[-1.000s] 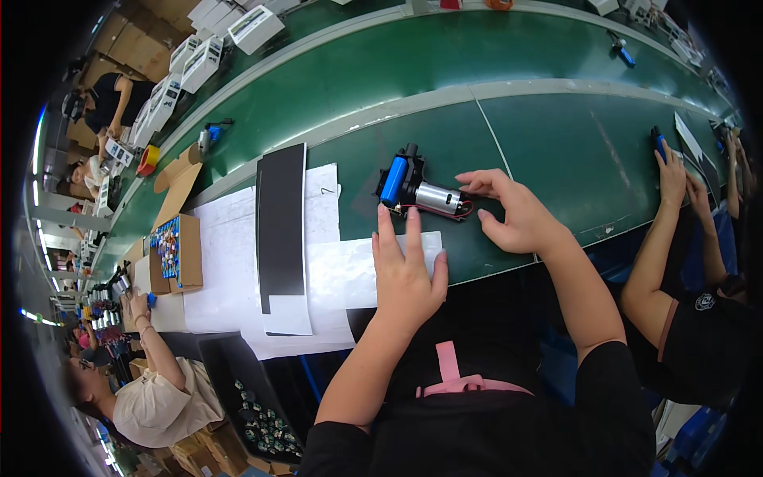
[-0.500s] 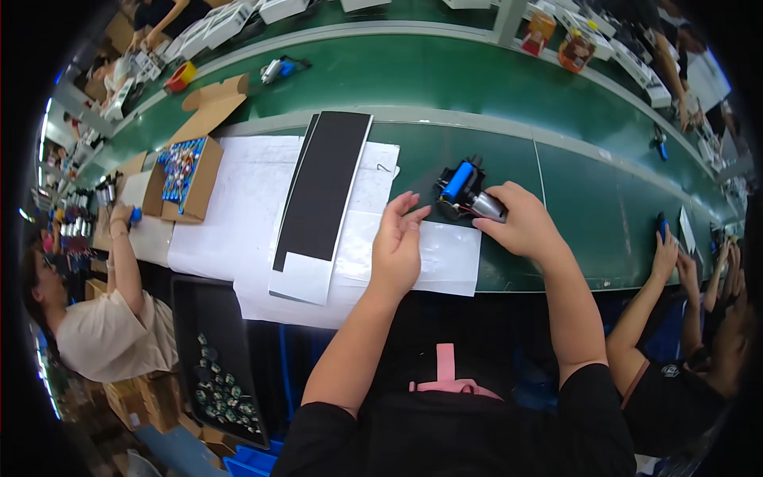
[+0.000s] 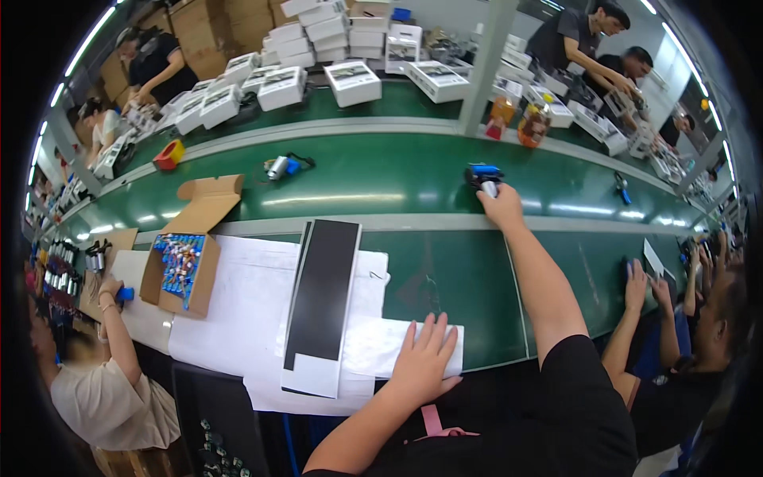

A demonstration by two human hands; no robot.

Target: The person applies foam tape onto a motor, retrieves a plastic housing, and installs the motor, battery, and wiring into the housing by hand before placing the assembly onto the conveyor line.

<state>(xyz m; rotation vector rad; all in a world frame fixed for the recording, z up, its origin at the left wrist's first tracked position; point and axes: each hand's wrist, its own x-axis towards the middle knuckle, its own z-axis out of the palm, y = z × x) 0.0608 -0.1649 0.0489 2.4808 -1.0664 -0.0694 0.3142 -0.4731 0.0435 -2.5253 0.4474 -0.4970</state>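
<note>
My right arm is stretched far forward over the green conveyor belt [image 3: 358,171]. At its end my right hand [image 3: 502,208] is closed on a small motor assembly [image 3: 484,176], gripping it by its silver motor; a blue cylinder and black parts show beyond the fingers. Whether the assembly touches the belt I cannot tell. My left hand [image 3: 425,359] lies flat with fingers spread on a white sheet [image 3: 383,338] at the near edge of the workbench. Left of that hand lie long black strips [image 3: 322,278] on white paper [image 3: 254,318].
An open cardboard box [image 3: 208,278] holds several blue-wrapped parts. Farther back are another motor assembly [image 3: 280,167], a red-and-yellow tape roll [image 3: 168,155] and a bottle of amber liquid [image 3: 534,123]. A metal post [image 3: 486,67] rises behind the belt. Co-workers sit on both sides.
My right hand has carried the motor assembly forward from the bench to over the belt. My left hand has come down flat on the white sheet. The view has tilted up.
</note>
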